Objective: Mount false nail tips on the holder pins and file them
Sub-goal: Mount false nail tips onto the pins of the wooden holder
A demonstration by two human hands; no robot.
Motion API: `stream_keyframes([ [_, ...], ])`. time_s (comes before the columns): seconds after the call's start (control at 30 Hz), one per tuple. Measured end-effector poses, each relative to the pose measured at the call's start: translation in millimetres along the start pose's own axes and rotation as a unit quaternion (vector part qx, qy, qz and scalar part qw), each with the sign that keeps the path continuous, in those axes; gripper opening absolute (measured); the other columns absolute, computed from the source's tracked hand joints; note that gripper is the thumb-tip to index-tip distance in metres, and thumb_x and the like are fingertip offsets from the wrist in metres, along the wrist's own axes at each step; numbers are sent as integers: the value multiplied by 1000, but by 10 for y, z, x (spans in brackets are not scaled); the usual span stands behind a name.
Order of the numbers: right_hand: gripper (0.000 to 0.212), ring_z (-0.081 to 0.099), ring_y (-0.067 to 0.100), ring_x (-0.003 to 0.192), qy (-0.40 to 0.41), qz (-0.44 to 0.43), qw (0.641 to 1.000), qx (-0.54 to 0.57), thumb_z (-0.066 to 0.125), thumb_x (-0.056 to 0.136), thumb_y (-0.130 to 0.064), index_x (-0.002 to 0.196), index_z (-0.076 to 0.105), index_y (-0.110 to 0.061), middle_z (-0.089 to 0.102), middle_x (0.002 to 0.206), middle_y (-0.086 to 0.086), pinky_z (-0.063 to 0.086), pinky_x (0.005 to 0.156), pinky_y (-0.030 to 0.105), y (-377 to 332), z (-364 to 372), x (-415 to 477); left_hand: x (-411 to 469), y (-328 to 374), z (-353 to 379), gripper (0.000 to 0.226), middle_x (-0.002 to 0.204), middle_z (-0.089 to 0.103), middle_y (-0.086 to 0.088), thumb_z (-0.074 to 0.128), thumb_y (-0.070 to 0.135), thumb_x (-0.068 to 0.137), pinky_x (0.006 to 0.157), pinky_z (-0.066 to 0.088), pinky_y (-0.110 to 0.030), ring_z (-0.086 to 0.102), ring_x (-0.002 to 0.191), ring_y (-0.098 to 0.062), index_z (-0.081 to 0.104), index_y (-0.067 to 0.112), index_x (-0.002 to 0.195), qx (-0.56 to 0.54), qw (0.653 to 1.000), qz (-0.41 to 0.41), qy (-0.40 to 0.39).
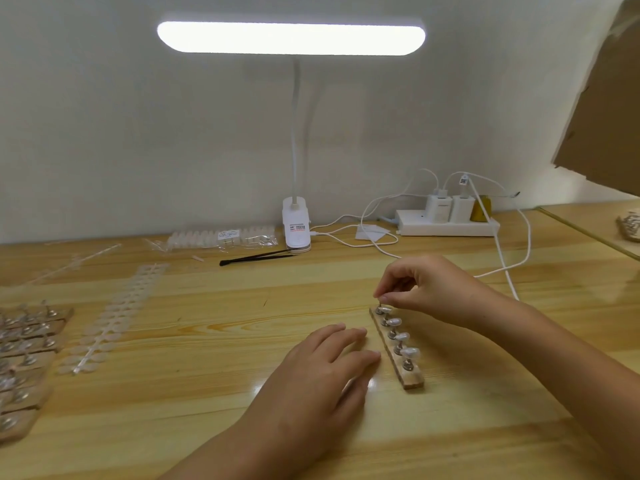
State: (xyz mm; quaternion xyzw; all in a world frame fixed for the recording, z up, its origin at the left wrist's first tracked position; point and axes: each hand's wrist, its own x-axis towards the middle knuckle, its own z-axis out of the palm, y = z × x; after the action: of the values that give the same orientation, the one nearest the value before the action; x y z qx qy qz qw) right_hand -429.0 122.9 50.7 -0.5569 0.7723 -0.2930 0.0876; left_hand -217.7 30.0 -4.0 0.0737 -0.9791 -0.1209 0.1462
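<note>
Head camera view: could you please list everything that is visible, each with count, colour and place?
holder: one, wooden, right of centre, between the hands
mounted nail tips: four, pale, on the holder's pins
spare holders: several, wooden, left edge
tip strip: one, translucent, left of centre
tip packet: one, clear, left of the lamp
tweezers: one, black, before the lamp
lamp: one, white, lit, at the back
power strip: one, white, back right, two white chargers plugged in
cardboard: one, brown, upper right
table: one, light wood
left hand: flat on the table beside the holder
right hand: fingers pinch, seemingly a nail tip, at the holder's far pin
</note>
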Motion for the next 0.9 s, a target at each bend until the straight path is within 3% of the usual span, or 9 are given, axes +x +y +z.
stream_keyframes([
  [0.13, 24, 64, -7, 78, 5, -4, 1000, 7, 78, 82, -16, 76, 69, -38, 70, 79, -16, 51, 72, 14, 3, -7, -8, -2, -14, 8, 42, 154, 22, 29, 27, 49, 103, 110, 4, -7, 2, 143, 9, 40, 47, 143, -3, 1000, -3, -2],
  [0.53, 9, 66, -2, 78, 3, 6, 1000, 18, 77, 84, -14, 83, 73, -22, 71, 82, -10, 56, 77, 20, -11, -3, -27, -5, -76, 53, 40, 151, 22, 32, 31, 49, 102, 109, 6, -6, -1, 138, 16, 40, 49, 141, -14, 1000, 6, 6],
  [0.73, 17, 63, -7, 80, -18, 1, 1000, -17, 76, 84, -16, 79, 67, -29, 69, 82, -13, 52, 75, 15, -11, -20, -3, -2, -81, 62, 40, 151, 23, 32, 32, 49, 102, 113, 11, -11, 3, 140, 12, 40, 49, 141, -18, 1000, 5, 10],
  [0.9, 19, 63, -8, 80, -35, 25, 999, -15, 77, 84, -19, 78, 66, -33, 68, 82, -15, 51, 75, 14, -1, -29, 21, -1, -81, 56, 38, 145, 24, 37, 36, 49, 101, 108, 8, -5, 7, 138, 15, 43, 51, 138, -32, 999, 1, 0],
])
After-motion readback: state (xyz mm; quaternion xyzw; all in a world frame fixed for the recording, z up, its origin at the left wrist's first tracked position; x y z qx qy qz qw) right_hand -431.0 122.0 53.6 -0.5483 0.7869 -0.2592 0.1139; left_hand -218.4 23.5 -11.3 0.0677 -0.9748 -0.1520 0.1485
